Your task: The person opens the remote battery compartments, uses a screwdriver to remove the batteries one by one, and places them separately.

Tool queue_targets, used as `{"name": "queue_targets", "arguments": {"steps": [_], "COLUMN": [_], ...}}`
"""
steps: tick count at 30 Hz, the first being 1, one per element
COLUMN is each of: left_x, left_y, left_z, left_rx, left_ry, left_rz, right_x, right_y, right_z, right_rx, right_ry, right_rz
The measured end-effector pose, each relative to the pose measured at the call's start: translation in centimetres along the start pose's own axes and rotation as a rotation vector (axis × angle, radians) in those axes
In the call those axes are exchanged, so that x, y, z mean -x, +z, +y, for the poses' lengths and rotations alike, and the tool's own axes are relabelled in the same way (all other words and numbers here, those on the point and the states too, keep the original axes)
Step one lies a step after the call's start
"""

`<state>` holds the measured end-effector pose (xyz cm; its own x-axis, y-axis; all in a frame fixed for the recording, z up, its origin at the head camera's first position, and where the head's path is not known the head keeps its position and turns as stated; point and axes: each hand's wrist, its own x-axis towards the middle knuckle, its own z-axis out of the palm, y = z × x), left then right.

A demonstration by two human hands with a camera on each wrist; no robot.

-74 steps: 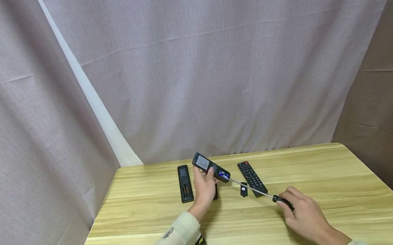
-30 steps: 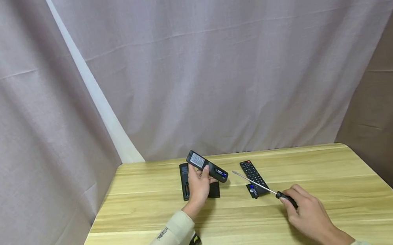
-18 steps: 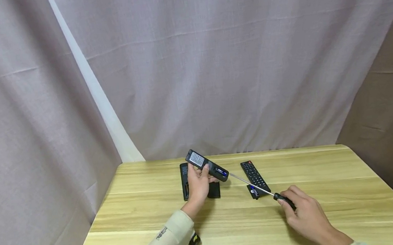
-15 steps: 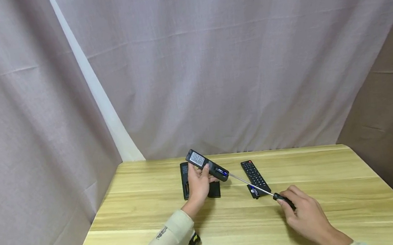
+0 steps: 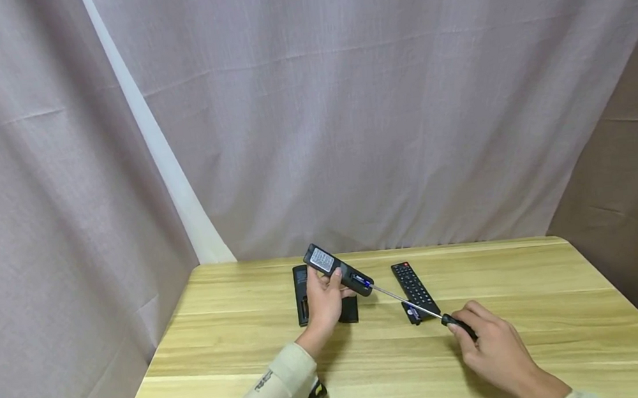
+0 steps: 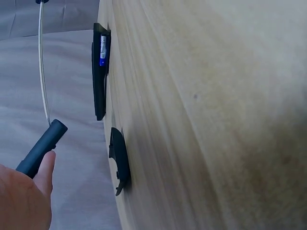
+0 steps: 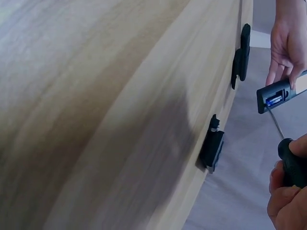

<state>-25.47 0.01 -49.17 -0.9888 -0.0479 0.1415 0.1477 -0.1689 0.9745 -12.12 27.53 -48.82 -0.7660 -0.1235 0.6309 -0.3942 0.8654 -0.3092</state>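
My left hand (image 5: 325, 302) holds a black remote control (image 5: 325, 261) above the table, its labelled back facing up. In the remote's uncovered compartment sits a blue battery (image 7: 275, 100). My right hand (image 5: 497, 345) grips the black handle of a screwdriver (image 5: 406, 301). The long metal shaft reaches to the compartment's lower end, and the tip touches or nearly touches the battery there. Below the shaft, a small black cover (image 5: 407, 314) lies with a loose blue battery (image 5: 414, 311) on it, against another remote (image 5: 414, 286) with a red button.
Behind my left hand lies another black remote (image 5: 299, 274), back up, partly hidden. A flat black piece (image 5: 350, 311) rests beside it. A black object with a yellow mark (image 5: 318, 392) shows partly under my left sleeve. A curtain (image 5: 346, 126) hangs behind the wooden table (image 5: 505, 271).
A blue battery left the held remote and now lies on the small cover. The screwdriver tip, apart from the remote a second ago, is back at its compartment.
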Motion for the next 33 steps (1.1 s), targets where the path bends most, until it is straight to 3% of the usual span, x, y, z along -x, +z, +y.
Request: {"name": "queue_targets", "arguments": {"steps": [9, 17, 28, 33], "left_x": [0.8, 0.8, 0.7, 0.5], "left_y": [0.1, 0.3, 0.3, 0.3], "left_z": [0.1, -0.1, 0.2, 0.1], "left_rx": [-0.071, -0.127, -0.134, -0.088], "left_ry": [0.036, 0.094, 0.08, 0.061], "left_rz": [-0.027, -0.008, 0.001, 0.002], "right_x": [-1.1, -2.0, -2.2, -1.8], "right_y": [-0.5, -0.7, -0.6, -0.2], "right_z": [-1.3, -2.4, -2.3, -1.6], "right_rx": [0.119, 0.154, 0.157, 0.125], "right_ry": [-0.15, -0.225, -0.258, -0.255], "right_rz": [0.025, 0.054, 0.059, 0.068]}}
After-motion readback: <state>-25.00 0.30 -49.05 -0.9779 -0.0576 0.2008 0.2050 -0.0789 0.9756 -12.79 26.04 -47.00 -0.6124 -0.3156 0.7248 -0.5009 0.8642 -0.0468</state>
